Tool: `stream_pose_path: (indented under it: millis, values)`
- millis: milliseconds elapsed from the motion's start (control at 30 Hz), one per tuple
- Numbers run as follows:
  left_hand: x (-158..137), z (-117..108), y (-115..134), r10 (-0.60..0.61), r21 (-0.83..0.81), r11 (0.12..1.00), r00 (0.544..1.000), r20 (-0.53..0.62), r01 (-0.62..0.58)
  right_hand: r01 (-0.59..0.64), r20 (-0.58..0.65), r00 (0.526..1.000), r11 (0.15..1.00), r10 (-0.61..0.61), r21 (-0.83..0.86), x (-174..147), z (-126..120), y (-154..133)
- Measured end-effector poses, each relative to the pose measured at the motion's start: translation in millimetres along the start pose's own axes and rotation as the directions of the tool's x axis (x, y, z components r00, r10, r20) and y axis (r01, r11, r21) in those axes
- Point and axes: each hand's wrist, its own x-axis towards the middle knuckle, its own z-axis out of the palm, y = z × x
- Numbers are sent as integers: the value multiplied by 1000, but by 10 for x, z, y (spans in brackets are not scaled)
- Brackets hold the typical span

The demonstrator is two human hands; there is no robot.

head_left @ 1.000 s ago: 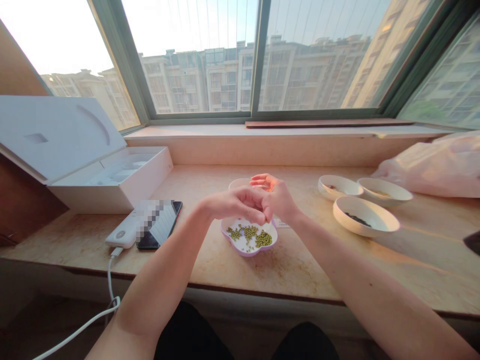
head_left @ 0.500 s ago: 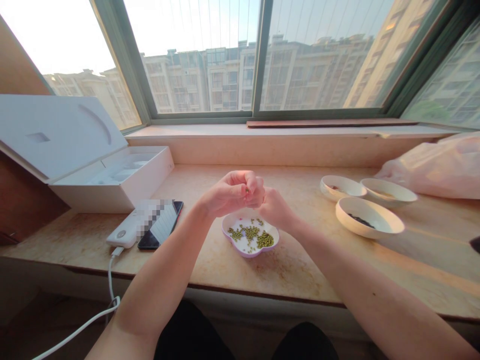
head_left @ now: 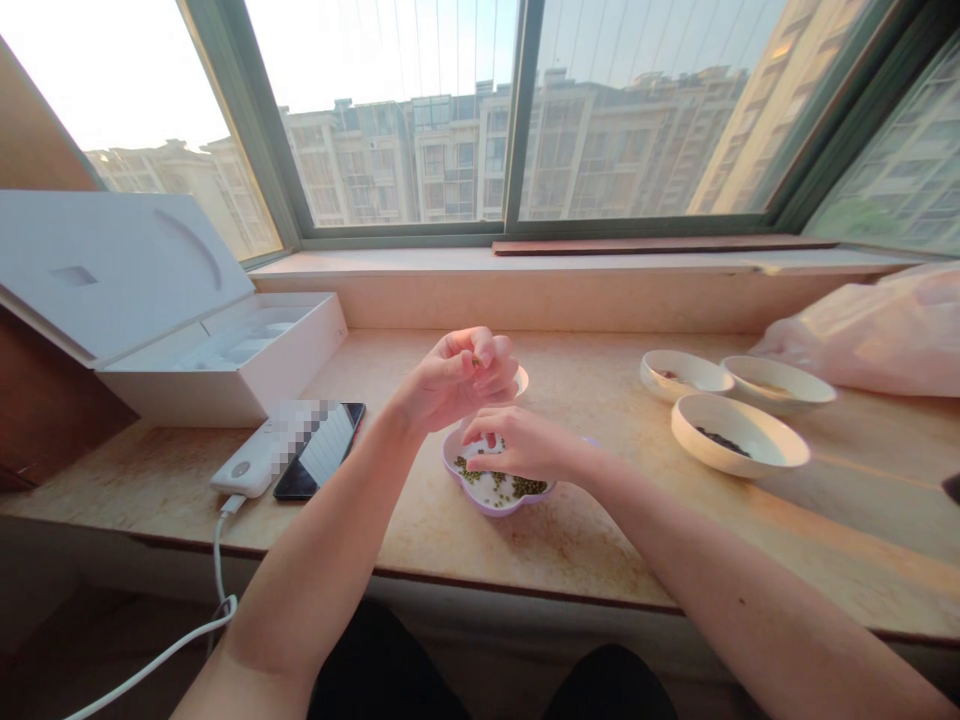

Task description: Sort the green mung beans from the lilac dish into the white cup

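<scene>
My left hand (head_left: 466, 376) is raised above the far side of the dish, fingers curled in. Pinched at its fingertips is a small green mung bean (head_left: 475, 361). Lower and to the right, my right hand (head_left: 517, 442) hovers over the dish, its thumb and fingers apart with nothing seen between them. Beneath it lies a white scalloped dish (head_left: 495, 509) with a lilac rim, holding loose green mung beans (head_left: 529, 487); my right hand hides part of them. Just behind my left hand, the edge of a pale bowl (head_left: 523, 381) shows, mostly covered.
Three cream bowls stand at right: one with dark beans (head_left: 739, 455), a rear-left bowl (head_left: 686, 385) and a rear-right bowl (head_left: 780, 390). A pinkish plastic bag (head_left: 877, 335) lies beyond. At left are an open white box (head_left: 180, 390), a cabled power bank (head_left: 251, 465) and a phone (head_left: 322, 460).
My right hand has come away from my left, dropped over the dish and opened its fingers. My left hand has shifted slightly up and left, still pinching the bean. The pale bowl's edge now shows.
</scene>
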Motion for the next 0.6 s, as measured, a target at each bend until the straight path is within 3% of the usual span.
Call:
stream_pose_path:
  millis: [233,367,500,567,600]
  values:
    - [5,-3,-14,35,-71,997,998,53,-31,-25,54,998,999,26,-22,-10,1,-7]
    - [73,-9,-27,14,-43,999,1000,4,-13,-25,45,999,1000,25,-13,-17,4,-6]
    - [182,-71,-158,-23,216,975,985,-173,61,8,67,998,999,-4,-50,-22,19,11]
    - [224,-129,-260,14,438,892,962,-271,111,11,79,997,997,-5,-74,-22,29,19]
    - [238,-163,-314,57,576,807,955,-292,128,4,82,997,996,4,-92,-21,33,20]
